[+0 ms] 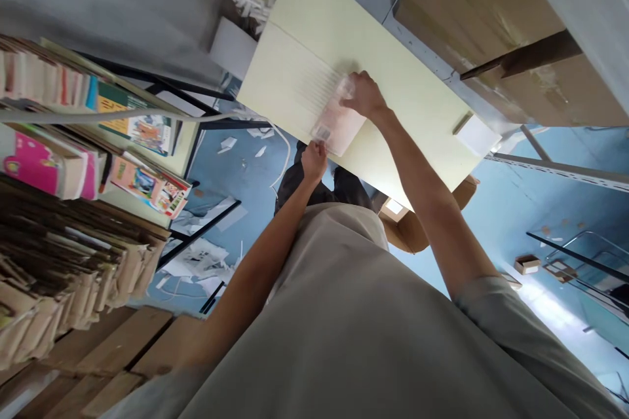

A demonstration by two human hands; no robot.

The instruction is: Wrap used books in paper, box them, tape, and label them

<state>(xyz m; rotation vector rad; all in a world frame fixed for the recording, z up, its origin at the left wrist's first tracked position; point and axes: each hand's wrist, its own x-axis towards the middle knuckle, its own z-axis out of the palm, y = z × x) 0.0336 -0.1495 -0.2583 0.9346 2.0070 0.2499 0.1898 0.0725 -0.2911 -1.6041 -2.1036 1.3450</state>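
A pale pink printed page [348,134], blurred in part, lies at the near edge of a cream table [417,88]. My left hand [314,160] is closed in a pinch at its near left corner, beside a small dark printed block. At the page's far edge, my right hand [366,93] curls its fingers and thumb over the paper. A whitish, smeared patch shows by those fingertips; I cannot make out what it is. To the left, a white page with lines of print [314,82] adjoins the pink one, and whether the two are joined cannot be seen.
Bookshelves [137,121] and stacked flat cardboard [73,275] stand on the left. A small white box [476,134] rests at the table's right end. Large cartons [491,19] are beyond. Paper scraps [201,258] litter the blue floor, and a pale cable [196,118] crosses at left.
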